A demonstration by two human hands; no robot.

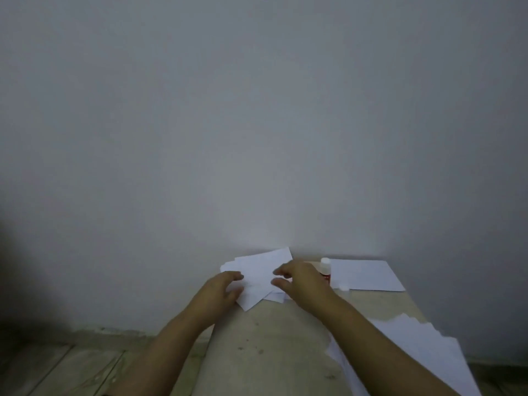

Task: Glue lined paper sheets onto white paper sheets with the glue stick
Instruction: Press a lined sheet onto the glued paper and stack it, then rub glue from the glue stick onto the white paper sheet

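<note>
A loose pile of white paper sheets point(258, 270) lies at the far side of the small table, against the wall. My left hand point(221, 288) rests on the pile's left edge, fingers fairly straight. My right hand point(297, 278) hovers over the pile's right side with thumb and fingers relaxed and slightly apart; whether it touches the paper is unclear. Just behind my right hand stands the glue stick point(325, 268), red with a white top. Its white cap point(343, 287) lies on the table beside it. Any lines on the sheets are too faint to make out.
A single sheet point(368, 274) lies flat at the far right of the beige table point(265, 335). Another stack of paper point(423, 347) hangs over the table's near right edge under my right forearm. The wall stands directly behind; wooden floor is at the left.
</note>
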